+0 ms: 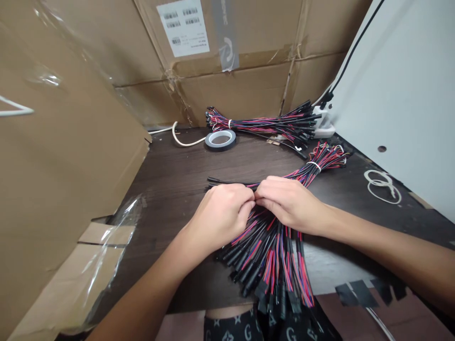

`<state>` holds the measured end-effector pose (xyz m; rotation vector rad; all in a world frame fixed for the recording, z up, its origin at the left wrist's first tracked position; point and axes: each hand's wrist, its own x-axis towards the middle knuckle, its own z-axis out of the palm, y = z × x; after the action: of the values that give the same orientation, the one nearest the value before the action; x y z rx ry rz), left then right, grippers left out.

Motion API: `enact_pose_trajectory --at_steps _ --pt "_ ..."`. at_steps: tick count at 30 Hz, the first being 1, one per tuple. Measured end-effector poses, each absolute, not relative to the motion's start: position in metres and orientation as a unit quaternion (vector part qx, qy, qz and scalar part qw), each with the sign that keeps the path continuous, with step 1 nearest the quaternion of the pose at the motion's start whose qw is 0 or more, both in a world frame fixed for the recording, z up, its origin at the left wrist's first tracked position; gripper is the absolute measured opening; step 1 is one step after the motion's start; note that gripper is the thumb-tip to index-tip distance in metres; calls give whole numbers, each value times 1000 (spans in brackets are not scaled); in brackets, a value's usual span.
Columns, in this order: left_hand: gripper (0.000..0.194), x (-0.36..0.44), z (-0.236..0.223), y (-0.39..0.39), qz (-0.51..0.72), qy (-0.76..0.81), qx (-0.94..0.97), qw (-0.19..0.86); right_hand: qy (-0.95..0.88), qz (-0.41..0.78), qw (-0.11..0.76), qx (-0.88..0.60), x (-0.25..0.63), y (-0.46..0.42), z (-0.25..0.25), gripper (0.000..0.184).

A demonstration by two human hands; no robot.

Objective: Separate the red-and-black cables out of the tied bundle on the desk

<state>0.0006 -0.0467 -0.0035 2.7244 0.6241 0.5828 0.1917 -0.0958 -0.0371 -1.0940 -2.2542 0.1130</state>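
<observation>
My left hand (227, 210) and my right hand (289, 201) meet at the fingertips above a fanned bundle of red, blue and black wires (272, 265). Both are closed in a pinch, and whatever lies between the fingers is hidden. The bundle has black connector ends spread toward the table's front edge. Past my right hand, a white tie (313, 166) gathers its far end. A few black cable ends (216, 180) stick out to the left, just beyond my left hand.
A second tied wire bundle (263, 124) lies at the back beside a roll of black tape (220, 140). Cut black tape strips (362, 293) hang on the front edge. A coiled white cord (382, 184) lies right. Cardboard (227, 90) walls the back and left; a white power strip (323, 125) stands behind.
</observation>
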Motion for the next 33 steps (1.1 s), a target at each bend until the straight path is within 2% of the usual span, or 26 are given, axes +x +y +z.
enact_pose_trajectory --at_steps 12,20,33 --pt "15 1 -5 -46 208 231 939 146 -842 49 344 -413 191 -94 -38 15" --pt "12 4 -3 -48 151 268 943 128 -844 30 346 -409 190 -96 -39 17" --pt "12 0 4 -48 135 286 938 144 -832 41 334 -441 192 -96 -39 19"
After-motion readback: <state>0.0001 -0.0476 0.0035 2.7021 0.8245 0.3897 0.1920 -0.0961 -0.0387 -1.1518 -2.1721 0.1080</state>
